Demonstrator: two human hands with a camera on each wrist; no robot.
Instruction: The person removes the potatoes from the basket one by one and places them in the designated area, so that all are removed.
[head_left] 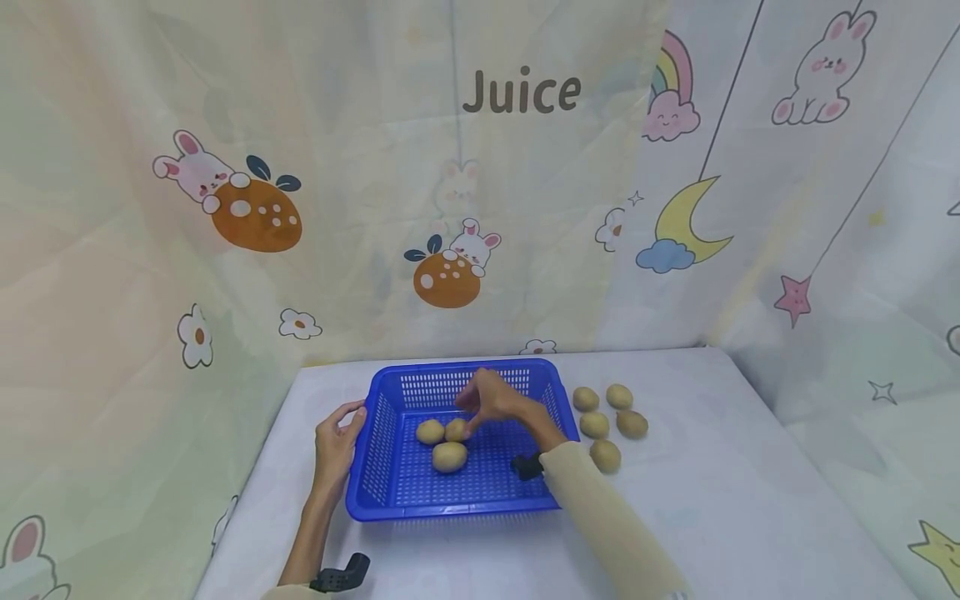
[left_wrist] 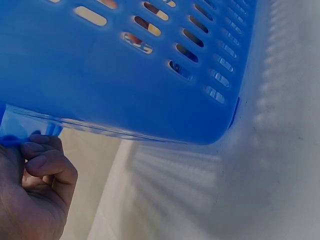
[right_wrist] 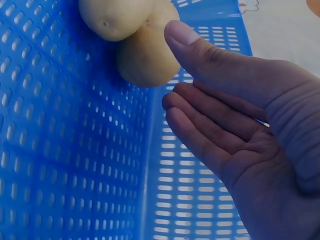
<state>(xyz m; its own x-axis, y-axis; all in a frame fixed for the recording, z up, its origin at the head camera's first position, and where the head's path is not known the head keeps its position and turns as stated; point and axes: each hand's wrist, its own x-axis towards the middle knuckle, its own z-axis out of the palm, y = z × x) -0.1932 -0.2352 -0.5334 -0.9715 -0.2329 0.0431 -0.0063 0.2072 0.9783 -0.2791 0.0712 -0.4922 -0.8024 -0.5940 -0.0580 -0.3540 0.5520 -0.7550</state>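
Note:
A blue plastic basket [head_left: 487,492] with slotted walls stands on the table with three potatoes in it. My left hand [head_left: 335,446] grips its left rim, thumb on top and fingers curled below; the left wrist view shows those fingers [left_wrist: 50,165] at the rim's underside. Inside the basket, my right hand [head_left: 491,396] reaches over the small rear potato [head_left: 456,430]. Its fingers are loosely bent with nothing between them, and the thumb tip is right by a potato [right_wrist: 147,60]. Another potato [head_left: 430,432] lies to the left, and a larger one [head_left: 449,457] lies in front.
Several more potatoes [head_left: 595,425] lie on the white-covered table [head_left: 720,483], just right of the basket. A cartoon-printed curtain [head_left: 360,250] hangs behind the table and along its sides. Black wrist cameras [head_left: 341,573] sit on both wrists, the right one over the basket.

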